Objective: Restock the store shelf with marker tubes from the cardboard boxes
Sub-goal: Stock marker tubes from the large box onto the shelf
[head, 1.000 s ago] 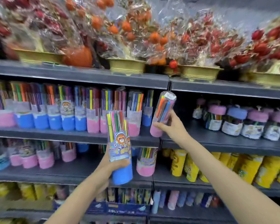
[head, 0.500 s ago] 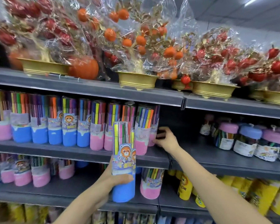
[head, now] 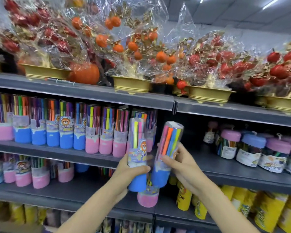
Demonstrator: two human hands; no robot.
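Two marker tubes are in your hands, held up in front of the middle shelf point(head: 81, 153). Your left hand point(head: 129, 172) wraps around the lower part of the left tube point(head: 136, 148), fingers curled across its front just above the blue base, thumb side hidden behind. That tube stands nearly upright, its clear top showing yellow and pink markers and a cartoon label facing you. Your right hand point(head: 180, 163) grips the right tube point(head: 168, 148) from the right side, fingers curled over its middle and lower label. This tube leans with its top to the right, and its blue base sits just beside the base of the left tube, close enough that I cannot tell whether they touch.

Behind both tubes, the middle shelf carries a row of shelved tubes point(head: 92, 132) with blue and pink bases, standing side by side up to the divider. To the right of the divider, round jars point(head: 254, 148) with pink and blue lids fill the next bay. Below, a pink tube point(head: 147, 198) stands on the lower shelf under your hands, with yellow packs point(head: 183, 199) to its right. Wrapped fruit trees point(head: 131, 52) in gold pots line the top shelf.
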